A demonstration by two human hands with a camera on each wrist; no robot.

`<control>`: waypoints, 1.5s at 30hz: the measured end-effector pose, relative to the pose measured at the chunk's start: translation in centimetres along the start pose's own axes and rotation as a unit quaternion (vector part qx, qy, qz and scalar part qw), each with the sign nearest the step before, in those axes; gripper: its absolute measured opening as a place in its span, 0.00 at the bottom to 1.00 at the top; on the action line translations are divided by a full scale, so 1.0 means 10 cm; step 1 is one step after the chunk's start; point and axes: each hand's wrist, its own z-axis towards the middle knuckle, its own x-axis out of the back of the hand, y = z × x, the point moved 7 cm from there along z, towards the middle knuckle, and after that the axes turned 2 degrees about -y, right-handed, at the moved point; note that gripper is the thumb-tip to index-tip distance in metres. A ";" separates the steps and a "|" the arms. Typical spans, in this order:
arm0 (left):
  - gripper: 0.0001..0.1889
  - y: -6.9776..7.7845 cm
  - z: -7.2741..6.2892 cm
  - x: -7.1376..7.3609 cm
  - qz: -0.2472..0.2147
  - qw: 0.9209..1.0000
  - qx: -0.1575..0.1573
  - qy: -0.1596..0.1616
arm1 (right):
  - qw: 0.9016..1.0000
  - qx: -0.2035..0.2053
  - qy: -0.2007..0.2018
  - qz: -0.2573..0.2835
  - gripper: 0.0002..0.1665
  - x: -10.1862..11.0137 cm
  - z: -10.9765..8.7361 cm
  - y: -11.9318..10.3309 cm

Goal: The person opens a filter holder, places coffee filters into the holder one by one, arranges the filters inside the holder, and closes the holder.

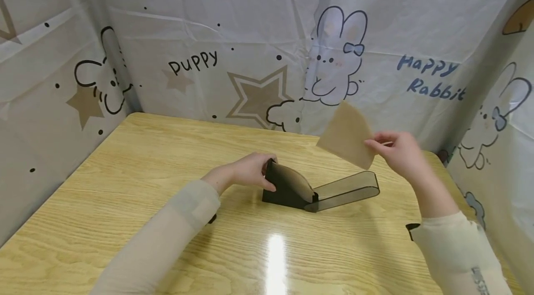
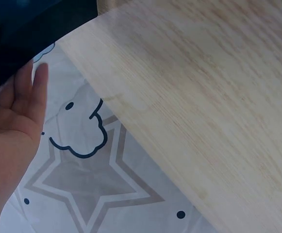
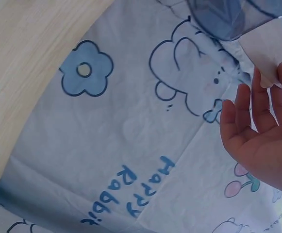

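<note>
My left hand [image 1: 252, 171] grips the raised back end of a black filter holder [image 1: 281, 189] with its thumb along the near side. Brown papers [image 1: 294, 178] show inside the holder, and its clear smoky lid [image 1: 346, 191] is swung out to the right. Between thumb and fingers, my right hand [image 1: 398, 149] pinches a brown paper coffee filter [image 1: 346, 135] by its right side, raised above the lid. The left wrist view shows the holder's dark wall [image 2: 43, 36] against the left hand's fingers. In the right wrist view, the filter [image 3: 267, 46] overlaps the lid [image 3: 238, 17].
A light wood table [image 1: 167, 156] lies under both arms, with a bright glare streak near its front. Printed cloth [image 1: 250, 45] with cartoon animals and stars hangs around its back and sides.
</note>
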 end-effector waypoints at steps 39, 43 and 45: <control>0.15 0.07 -0.13 0.13 -0.027 0.999 0.000 0.025 | 0.995 0.082 -0.055 0.021 0.10 -0.35 -0.17 -0.41; 0.16 0.07 -0.12 0.13 -0.021 1.000 -0.002 0.022 | 0.994 0.084 -0.061 0.018 0.09 -0.40 -0.17 -0.42; 0.16 0.08 -0.12 0.13 -0.021 0.999 -0.004 0.023 | 0.994 0.087 -0.061 0.013 0.09 -0.42 -0.17 -0.43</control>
